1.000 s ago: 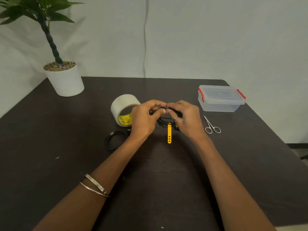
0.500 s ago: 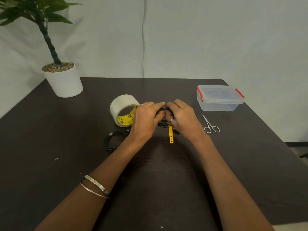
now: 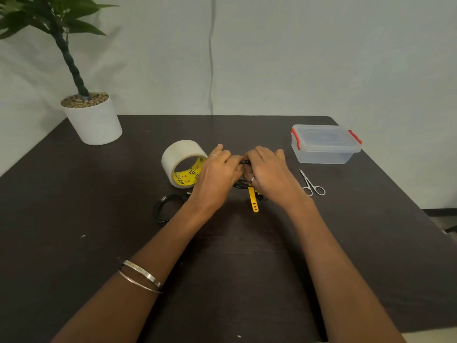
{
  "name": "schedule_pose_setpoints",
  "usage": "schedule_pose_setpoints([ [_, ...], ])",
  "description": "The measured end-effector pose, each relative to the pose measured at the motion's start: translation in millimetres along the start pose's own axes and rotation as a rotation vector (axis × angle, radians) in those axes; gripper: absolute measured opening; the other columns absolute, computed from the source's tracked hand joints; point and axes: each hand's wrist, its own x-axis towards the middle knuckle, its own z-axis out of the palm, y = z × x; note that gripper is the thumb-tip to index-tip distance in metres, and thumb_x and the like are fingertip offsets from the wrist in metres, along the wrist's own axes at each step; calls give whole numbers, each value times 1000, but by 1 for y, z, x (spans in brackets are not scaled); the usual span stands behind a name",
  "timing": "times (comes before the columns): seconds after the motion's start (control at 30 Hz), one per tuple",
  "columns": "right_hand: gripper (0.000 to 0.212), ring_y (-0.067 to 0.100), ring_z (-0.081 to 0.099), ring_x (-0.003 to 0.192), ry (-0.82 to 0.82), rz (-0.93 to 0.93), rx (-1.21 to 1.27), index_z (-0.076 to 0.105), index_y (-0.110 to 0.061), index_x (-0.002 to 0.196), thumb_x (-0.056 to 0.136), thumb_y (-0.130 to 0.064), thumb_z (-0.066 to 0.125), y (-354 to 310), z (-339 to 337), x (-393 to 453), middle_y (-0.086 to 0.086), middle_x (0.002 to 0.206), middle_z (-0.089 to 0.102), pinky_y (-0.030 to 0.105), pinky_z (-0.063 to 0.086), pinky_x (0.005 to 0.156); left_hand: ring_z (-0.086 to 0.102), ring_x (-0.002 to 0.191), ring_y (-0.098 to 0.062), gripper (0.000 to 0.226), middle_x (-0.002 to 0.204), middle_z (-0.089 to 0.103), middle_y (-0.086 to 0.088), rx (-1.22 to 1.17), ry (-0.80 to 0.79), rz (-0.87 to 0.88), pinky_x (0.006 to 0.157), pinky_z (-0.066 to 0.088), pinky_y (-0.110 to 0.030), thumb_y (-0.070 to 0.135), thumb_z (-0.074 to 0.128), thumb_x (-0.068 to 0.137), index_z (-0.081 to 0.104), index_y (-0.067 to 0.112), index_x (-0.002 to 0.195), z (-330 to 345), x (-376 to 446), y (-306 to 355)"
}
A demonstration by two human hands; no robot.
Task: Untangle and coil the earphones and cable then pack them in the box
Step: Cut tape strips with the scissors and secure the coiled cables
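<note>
At the middle of the dark table, my left hand (image 3: 217, 173) and my right hand (image 3: 268, 173) meet, fingers curled around a bundle of black cable (image 3: 241, 184) that they mostly hide. A yellow strap (image 3: 253, 200) with holes hangs from the bundle and lies on the table under my right hand. A second black cable coil (image 3: 166, 208) lies loose on the table to the left of my left wrist. The clear plastic box (image 3: 325, 144) with red clips stands at the back right, its lid on.
A roll of clear tape (image 3: 184, 163) with a yellow core stands just left of my hands. Small scissors (image 3: 312, 184) lie right of my right hand. A potted plant in a white pot (image 3: 93, 118) stands at the back left corner. The table's (image 3: 235, 256) right edge runs close past the box.
Both hands have sunk a little toward the table and closed tighter over the cable bundle. The yellow strap now lies lower, its tip on the table.
</note>
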Motion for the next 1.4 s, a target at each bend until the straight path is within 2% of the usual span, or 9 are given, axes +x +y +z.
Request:
schedule_pose_setpoints([
  [0.27,16,28,55,94,-38,7,105,64,-9,104,95,-17,53,5,-1,-3,8,97,59,31,14,74,60,78,-33,16,82,64,-18,-157,-133,-126,106,35,-39,7,56,90,68,-3,91,2,3,-7],
  [0.4,20,26,50,105,-112,17,269,62,-8,113,96,-10,52,10,-6,-4,9,109,58,33,30,83,56,77,-24,17,81,63,-10,-308,-200,-198,65,33,-26,12,54,91,67,2,89,-2,3,-7],
  [0.57,27,16,60,91,-77,98,597,63,-9,113,88,1,61,13,-11,-8,4,97,65,22,46,81,42,54,-6,18,59,48,8,-465,-316,-263,49,28,-19,15,54,93,62,11,76,-5,3,-11],
  [0.63,34,14,62,88,-81,145,709,56,-13,117,87,0,63,11,-13,-8,1,94,65,20,48,80,43,54,-5,21,60,51,5,-512,-364,-309,52,31,-24,17,54,94,62,11,76,-4,3,-12],
  [0.77,26,10,59,84,-54,21,590,60,-13,100,80,3,64,12,-13,-8,-3,92,65,21,48,73,56,67,-15,25,71,65,-7,-622,-412,-428,66,44,-36,18,54,94,68,9,75,-3,1,-12],
  [0.9,24,-2,57,80,-10,-14,566,66,-13,97,76,-3,73,14,-7,-9,-8,89,65,14,44,72,61,77,-8,24,79,71,-4,-827,-424,-580,79,46,-26,14,54,94,72,6,79,-7,2,-8],
  [1.0,23,0,59,83,39,-31,571,70,-14,97,77,-10,78,14,-3,-8,-5,90,69,12,44,76,65,82,-14,24,84,73,-12,-970,-423,-690,83,48,-27,14,57,92,73,4,78,-8,1,-10],
  [1.23,19,13,67,90,208,-84,526,77,-6,92,77,3,69,15,3,-9,10,96,74,10,48,84,64,73,-11,17,77,72,-7,-1158,-424,-903,71,47,-24,10,61,89,73,7,76,-9,3,-14],
  [1.4,22,5,66,93,196,-62,567,76,-5,87,75,10,66,15,3,-10,7,92,75,13,50,83,66,71,-8,12,76,73,-6,-1187,-417,-940,66,49,-19,7,64,87,73,5,80,-9,3,-13],
])
